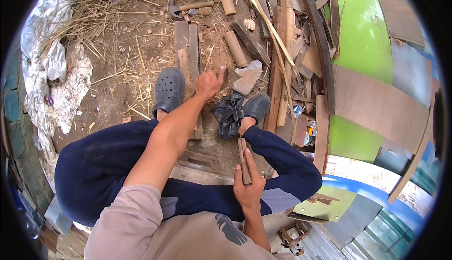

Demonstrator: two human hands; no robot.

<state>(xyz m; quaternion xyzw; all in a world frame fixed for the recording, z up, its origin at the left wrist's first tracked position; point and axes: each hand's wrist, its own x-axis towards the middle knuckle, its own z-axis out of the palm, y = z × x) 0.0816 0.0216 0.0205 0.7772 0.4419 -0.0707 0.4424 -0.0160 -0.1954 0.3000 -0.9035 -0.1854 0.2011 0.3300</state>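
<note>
My left hand (209, 82) is closed, its thumb sticking out, over the end of the wooden boards (193, 48) between my feet. Whatever its fingers hold, if anything, is hidden. In my right hand (249, 184), near my lap, is a wooden-handled tool (244, 162). A thin dark line runs from its handle toward the ground; I cannot tell the blade's kind. Beyond the handle, a crumpled black plastic bag (229, 114) lies beside my right clog (256, 106). A pale rough stone (247, 77) rests just right of my left hand.
A hammer (175, 11) and cut bamboo pieces (235, 49) lie farther out. Long planks (278, 48) and scrap wood line the right, beside a green panel wall (365, 29). Dry twigs (108, 13) and white sheeting (44, 53) cover the left.
</note>
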